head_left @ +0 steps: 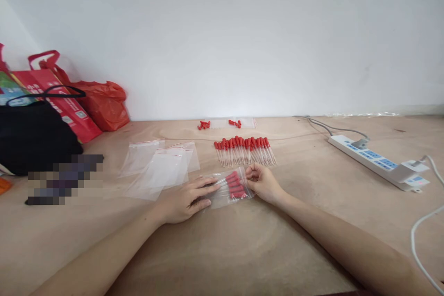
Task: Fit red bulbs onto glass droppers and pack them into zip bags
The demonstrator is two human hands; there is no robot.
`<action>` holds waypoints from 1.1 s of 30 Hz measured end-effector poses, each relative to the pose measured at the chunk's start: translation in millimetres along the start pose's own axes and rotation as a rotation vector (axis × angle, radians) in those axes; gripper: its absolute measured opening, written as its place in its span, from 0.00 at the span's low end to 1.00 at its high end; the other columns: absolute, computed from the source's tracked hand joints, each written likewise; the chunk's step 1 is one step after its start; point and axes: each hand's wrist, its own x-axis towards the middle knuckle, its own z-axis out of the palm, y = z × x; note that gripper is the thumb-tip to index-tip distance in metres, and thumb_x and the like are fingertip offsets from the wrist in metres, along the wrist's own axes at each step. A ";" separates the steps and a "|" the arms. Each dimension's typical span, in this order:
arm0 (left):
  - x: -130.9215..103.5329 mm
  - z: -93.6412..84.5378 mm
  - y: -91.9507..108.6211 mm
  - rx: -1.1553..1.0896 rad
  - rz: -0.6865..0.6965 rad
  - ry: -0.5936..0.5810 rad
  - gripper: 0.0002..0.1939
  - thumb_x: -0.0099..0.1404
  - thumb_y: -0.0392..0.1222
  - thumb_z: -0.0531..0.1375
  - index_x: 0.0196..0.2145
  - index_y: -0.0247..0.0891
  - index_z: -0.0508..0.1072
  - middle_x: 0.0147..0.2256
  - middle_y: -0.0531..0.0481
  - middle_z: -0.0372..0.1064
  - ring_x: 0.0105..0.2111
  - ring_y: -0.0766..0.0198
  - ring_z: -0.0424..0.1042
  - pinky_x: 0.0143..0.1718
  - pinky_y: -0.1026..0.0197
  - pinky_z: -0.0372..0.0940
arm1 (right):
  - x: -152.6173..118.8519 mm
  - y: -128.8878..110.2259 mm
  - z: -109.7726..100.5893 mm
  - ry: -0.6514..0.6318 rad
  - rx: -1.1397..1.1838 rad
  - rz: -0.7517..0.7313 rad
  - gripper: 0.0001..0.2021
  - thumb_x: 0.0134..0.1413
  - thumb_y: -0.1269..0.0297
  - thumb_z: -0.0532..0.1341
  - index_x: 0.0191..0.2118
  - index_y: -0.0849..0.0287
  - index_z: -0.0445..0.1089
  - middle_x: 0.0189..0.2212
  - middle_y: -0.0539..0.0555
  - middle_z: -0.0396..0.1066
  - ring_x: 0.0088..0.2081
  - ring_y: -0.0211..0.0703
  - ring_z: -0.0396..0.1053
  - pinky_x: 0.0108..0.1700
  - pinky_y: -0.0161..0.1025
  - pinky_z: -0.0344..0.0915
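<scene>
A small clear zip bag (pixel 231 188) holding several red-capped droppers lies on the wooden table (pixel 222 249). My left hand (pixel 185 199) presses flat on the bag's left part, fingers spread. My right hand (pixel 262 181) pinches the bag's right edge with curled fingers. Just beyond the bag lies a row of several loose glass droppers with red bulbs (pixel 245 150). A few loose red caps (pixel 204 124) and more red caps (pixel 235 123) rest near the wall.
Empty clear zip bags (pixel 159 166) lie left of my hands. A black bag (pixel 33 134) and red bags (pixel 100 104) stand at the far left. A white power strip (pixel 378 162) with cables (pixel 421 236) sits at the right.
</scene>
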 end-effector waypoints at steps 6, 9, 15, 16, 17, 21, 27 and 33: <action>0.1 -0.7 2.2 0.011 -0.016 -0.011 0.22 0.65 0.44 0.48 0.56 0.52 0.53 0.59 0.54 0.46 0.58 0.56 0.47 0.56 0.49 0.47 | -0.8 -11.5 -7.2 -0.074 -0.047 0.117 0.11 0.42 0.58 0.58 0.32 0.56 0.58 0.19 0.44 0.64 0.12 0.28 0.53 0.14 0.29 0.49; -0.2 -1.5 3.8 0.023 -0.017 -0.008 0.21 0.65 0.43 0.48 0.56 0.51 0.53 0.59 0.54 0.47 0.58 0.57 0.48 0.56 0.50 0.47 | 0.7 -14.6 -10.0 0.047 -0.218 0.092 0.11 0.44 0.55 0.57 0.29 0.58 0.62 0.21 0.47 0.65 0.15 0.31 0.57 0.16 0.30 0.53; 0.2 -2.6 7.2 0.017 0.033 0.006 0.21 0.64 0.44 0.49 0.55 0.49 0.57 0.57 0.52 0.50 0.56 0.57 0.51 0.55 0.52 0.50 | 2.8 -13.7 -8.4 -0.036 -0.471 0.064 0.12 0.39 0.56 0.62 0.19 0.60 0.63 0.17 0.48 0.64 0.20 0.34 0.60 0.22 0.32 0.55; 0.2 -2.3 8.3 0.012 0.045 0.014 0.21 0.64 0.45 0.50 0.55 0.48 0.58 0.57 0.51 0.52 0.56 0.57 0.52 0.54 0.52 0.51 | 2.9 -12.5 -7.9 -0.047 -0.450 0.081 0.12 0.38 0.57 0.62 0.19 0.59 0.62 0.16 0.47 0.63 0.19 0.33 0.59 0.22 0.32 0.54; 0.2 -1.8 9.5 0.004 0.053 0.023 0.21 0.63 0.46 0.51 0.54 0.48 0.58 0.56 0.51 0.53 0.55 0.57 0.53 0.54 0.52 0.51 | 2.9 -11.5 -7.3 -0.056 -0.414 0.090 0.12 0.38 0.57 0.62 0.20 0.59 0.61 0.15 0.47 0.62 0.19 0.33 0.58 0.21 0.31 0.53; 3.7 1.9 14.2 -0.084 0.022 0.181 0.24 0.60 0.48 0.54 0.54 0.45 0.58 0.54 0.48 0.55 0.54 0.56 0.53 0.54 0.52 0.51 | 1.2 -10.7 -4.0 -0.122 -0.192 0.030 0.14 0.39 0.55 0.61 0.22 0.58 0.57 0.16 0.45 0.60 0.19 0.31 0.57 0.21 0.30 0.52; 16.2 1.6 11.4 -0.347 -0.183 0.276 0.31 0.56 0.50 0.57 0.55 0.39 0.53 0.45 0.46 0.63 0.40 0.61 0.65 0.40 0.59 0.62 | -4.2 -13.7 8.9 -0.261 -0.034 -0.035 0.16 0.42 0.53 0.60 0.25 0.58 0.56 0.16 0.43 0.58 0.18 0.30 0.55 0.21 0.30 0.51; 18.0 -0.2 14.5 -0.655 -0.163 0.028 0.26 0.53 0.50 0.61 0.47 0.36 0.60 0.35 0.50 0.68 0.34 0.63 0.68 0.35 0.61 0.63 | -9.5 -13.8 24.3 -0.276 -0.037 -0.096 0.15 0.44 0.51 0.59 0.28 0.58 0.58 0.18 0.44 0.58 0.18 0.29 0.55 0.20 0.29 0.53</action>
